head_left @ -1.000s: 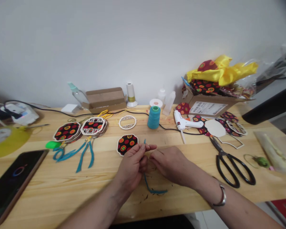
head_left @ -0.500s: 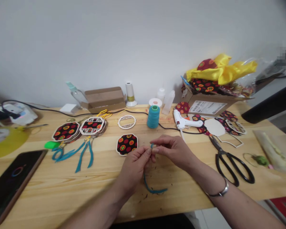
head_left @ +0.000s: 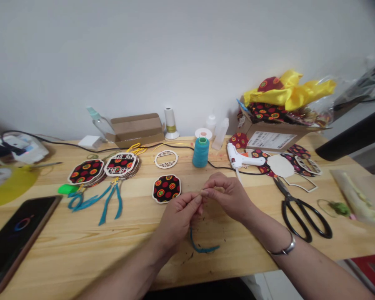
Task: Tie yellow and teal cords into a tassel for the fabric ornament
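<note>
Both hands meet over the middle of the table. My left hand [head_left: 183, 210] is closed in a pinch on a narrow teal ribbon [head_left: 204, 250], whose loose end hangs below and curls onto the wood. Against it, my right hand [head_left: 225, 193] pinches with thumb and forefinger at the same spot; whatever lies between those fingertips is hidden. Just left of the hands lies a scalloped panel [head_left: 166, 188] covered in dark floral fabric with a pale rim. Behind them stands a teal thread spool [head_left: 201, 152].
Black-handled scissors [head_left: 296, 212] and a white glue gun [head_left: 242, 159] lie to the right, below a cardboard box [head_left: 270, 135] of fabric. Leftward are stacked floral panels [head_left: 120, 164] with teal ribbons and a phone [head_left: 21, 229]. A black cable [head_left: 112, 148] crosses the back.
The fingertips have come closer together, and the bit of teal that showed between them is now covered. My right hand has turned slightly. The hanging ribbon end barely shifted.
</note>
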The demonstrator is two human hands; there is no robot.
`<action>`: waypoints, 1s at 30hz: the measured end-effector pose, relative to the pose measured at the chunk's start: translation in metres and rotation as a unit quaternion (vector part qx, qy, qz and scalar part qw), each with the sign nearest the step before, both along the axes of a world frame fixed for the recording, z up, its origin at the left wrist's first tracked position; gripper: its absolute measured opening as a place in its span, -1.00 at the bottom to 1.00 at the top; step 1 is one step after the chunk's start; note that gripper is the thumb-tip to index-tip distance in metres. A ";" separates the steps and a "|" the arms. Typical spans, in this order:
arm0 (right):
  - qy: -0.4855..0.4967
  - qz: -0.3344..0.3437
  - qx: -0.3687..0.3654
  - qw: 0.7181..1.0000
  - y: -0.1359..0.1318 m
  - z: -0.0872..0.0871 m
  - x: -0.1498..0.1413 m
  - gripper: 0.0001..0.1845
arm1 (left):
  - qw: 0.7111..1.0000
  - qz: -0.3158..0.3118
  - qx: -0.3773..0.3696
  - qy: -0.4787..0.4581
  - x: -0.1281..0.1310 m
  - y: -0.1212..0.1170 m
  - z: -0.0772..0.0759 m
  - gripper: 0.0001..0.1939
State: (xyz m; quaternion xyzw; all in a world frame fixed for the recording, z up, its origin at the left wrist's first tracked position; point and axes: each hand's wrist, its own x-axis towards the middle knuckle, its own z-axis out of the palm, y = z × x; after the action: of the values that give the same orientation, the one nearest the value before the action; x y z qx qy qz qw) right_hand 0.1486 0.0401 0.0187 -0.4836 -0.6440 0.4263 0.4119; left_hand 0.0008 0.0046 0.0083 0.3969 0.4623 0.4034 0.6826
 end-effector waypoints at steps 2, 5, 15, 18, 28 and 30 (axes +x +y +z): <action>-0.013 -0.022 0.033 0.999 0.002 -0.001 0.003 -0.92 | 1.000 0.004 -0.004 -0.001 0.000 0.000 -0.001 -0.73; 0.005 -0.059 0.047 0.997 0.007 -0.002 0.008 -0.91 | 1.000 0.014 -0.009 0.006 0.000 0.000 -0.001 -0.76; 0.405 -0.030 -0.079 0.910 0.016 0.015 0.023 -0.84 | 0.996 0.045 0.012 0.071 0.000 0.002 -0.004 -0.78; 0.422 -0.027 -0.079 0.903 0.019 0.021 0.029 -0.84 | 0.993 0.045 0.035 0.105 -0.001 0.002 -0.003 -0.79; 0.401 -0.133 0.037 0.906 0.026 0.037 0.055 -0.77 | 0.984 0.088 0.067 0.139 -0.002 0.002 -0.004 -0.80; 0.390 -0.145 0.073 0.906 0.027 0.037 0.058 -0.76 | 0.972 0.125 0.119 0.158 -0.003 0.002 -0.002 -0.77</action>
State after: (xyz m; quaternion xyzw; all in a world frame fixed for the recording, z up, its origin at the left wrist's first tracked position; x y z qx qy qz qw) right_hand 0.2063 0.0667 0.0559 -0.3357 -0.3836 0.4683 0.7217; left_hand -0.0018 0.0062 0.0063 0.4731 0.5586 0.4697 0.4934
